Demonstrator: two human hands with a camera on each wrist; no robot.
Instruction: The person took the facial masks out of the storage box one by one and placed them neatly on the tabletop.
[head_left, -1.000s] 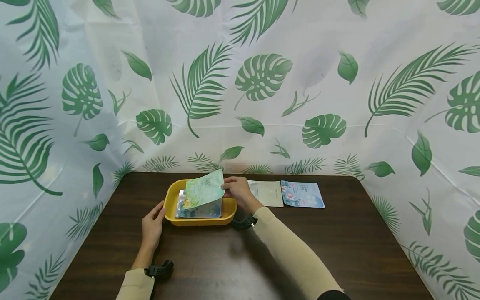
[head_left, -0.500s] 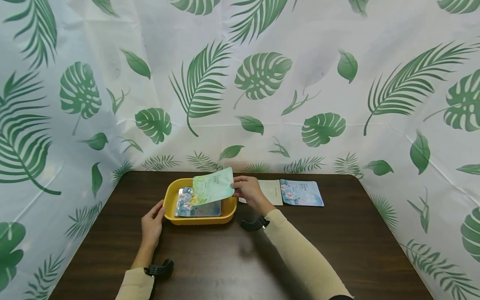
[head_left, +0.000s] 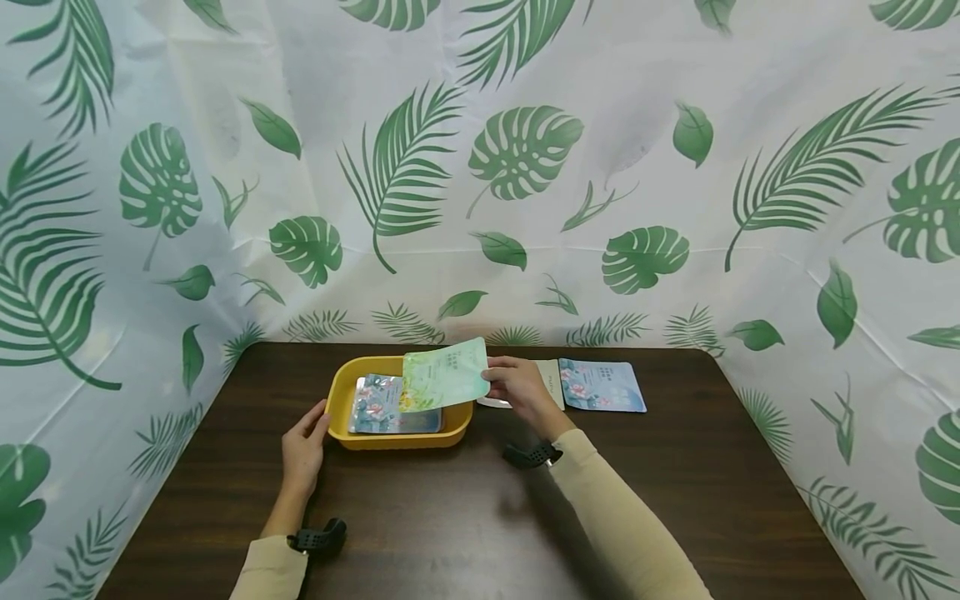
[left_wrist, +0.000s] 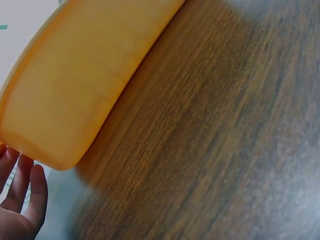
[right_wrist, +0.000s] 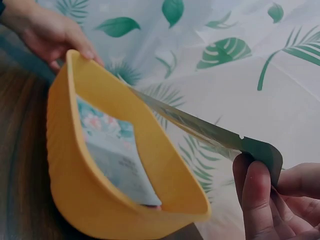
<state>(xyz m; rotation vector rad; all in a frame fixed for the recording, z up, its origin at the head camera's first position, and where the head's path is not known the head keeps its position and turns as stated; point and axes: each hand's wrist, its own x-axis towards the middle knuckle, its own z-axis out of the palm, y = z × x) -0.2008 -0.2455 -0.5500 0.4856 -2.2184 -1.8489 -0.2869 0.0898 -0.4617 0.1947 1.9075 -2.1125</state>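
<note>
A light green sheet mask packet (head_left: 446,377) with yellow flowers along its lower left hangs tilted over the yellow basket (head_left: 397,443). My right hand (head_left: 522,392) pinches its right edge between thumb and fingers; the right wrist view shows the packet (right_wrist: 200,129) nearly edge-on. Inside the basket lies a blue floral packet (head_left: 378,404), partly covered by the green one in the head view. My left hand (head_left: 303,450) touches the basket's left end, its fingers (left_wrist: 21,182) fairly straight against the outer corner.
Behind my right hand, a cream packet (head_left: 551,379) lies on the dark wooden table (head_left: 420,517), partly hidden. Beside it on the right lies another blue floral packet (head_left: 602,386). A white leaf-print sheet (head_left: 555,275) hangs along the table's back edge.
My right hand has moved right with the green packet, uncovering more of the blue packet in the basket and hiding more of the cream one. The left hand stays at the basket.
</note>
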